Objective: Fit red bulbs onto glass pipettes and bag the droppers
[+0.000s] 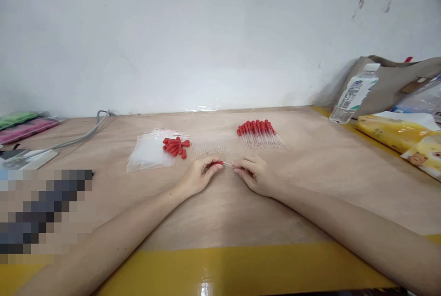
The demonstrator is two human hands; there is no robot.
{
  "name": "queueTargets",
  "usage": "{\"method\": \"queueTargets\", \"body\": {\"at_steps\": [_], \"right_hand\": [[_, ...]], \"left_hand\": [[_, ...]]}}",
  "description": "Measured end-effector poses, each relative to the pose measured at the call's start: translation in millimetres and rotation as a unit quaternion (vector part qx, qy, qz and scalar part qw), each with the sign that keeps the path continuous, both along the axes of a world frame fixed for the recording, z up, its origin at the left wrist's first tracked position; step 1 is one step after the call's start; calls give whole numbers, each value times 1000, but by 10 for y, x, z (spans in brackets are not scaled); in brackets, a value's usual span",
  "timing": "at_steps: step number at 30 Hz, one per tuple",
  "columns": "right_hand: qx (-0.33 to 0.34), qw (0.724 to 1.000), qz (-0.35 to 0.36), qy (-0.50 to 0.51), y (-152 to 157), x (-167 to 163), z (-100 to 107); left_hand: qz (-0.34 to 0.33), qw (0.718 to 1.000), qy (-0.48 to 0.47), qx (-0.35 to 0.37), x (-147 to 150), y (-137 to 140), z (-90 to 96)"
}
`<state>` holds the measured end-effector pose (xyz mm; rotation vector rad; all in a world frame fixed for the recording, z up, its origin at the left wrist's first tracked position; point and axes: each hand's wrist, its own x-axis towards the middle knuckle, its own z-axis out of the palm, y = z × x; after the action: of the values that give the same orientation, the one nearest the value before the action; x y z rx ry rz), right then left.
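Between finger and thumb, my left hand [201, 174] pinches a red rubber bulb [217, 163]. My right hand [257, 174] is closed on a thin clear glass tube [227, 164] that meets the bulb's open end; how deep it sits in the bulb I cannot tell. Just beyond my left hand, a pile of loose red bulbs [176, 146] rests partly on clear plastic bags [148, 151]. A row of bare glass tubes [211, 143] lies behind both hands. To its right are several droppers with red bulbs [257, 133], laid side by side, bulbs toward the wall.
A plastic bottle [354, 93] leans against a grey bag [389, 84] at the back right, with a yellow tissue pack [389, 133] in front. At left, a grey cable [82, 137] runs near green and pink packages [27, 128]. Yellow tape [220, 268] lines the table's front edge.
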<state>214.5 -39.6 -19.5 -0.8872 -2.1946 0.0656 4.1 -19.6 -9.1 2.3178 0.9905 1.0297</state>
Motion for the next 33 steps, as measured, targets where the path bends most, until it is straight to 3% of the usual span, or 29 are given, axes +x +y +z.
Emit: {"method": "queueTargets", "body": {"at_steps": [4,8,13,16,24,33], "right_hand": [[-11,1000,18,-8,40,46,2],[-19,998,15,-58,75,115,46],[57,990,-23,-127,10,108,61],[68,991,-38,-108,-46,75,29],[-65,998,-12,-8,-39,100,65],[-23,1000,8,16,-17,51,22]], "left_hand": [[-11,1000,-6,-4,-9,15,-39],[-43,998,45,-6,-19,-10,-27],[-58,991,114,45,-3,-69,26],[-56,990,106,74,-5,-83,35],[-9,999,29,35,-37,-59,54],[1,1000,-4,-6,-15,-74,5]]}}
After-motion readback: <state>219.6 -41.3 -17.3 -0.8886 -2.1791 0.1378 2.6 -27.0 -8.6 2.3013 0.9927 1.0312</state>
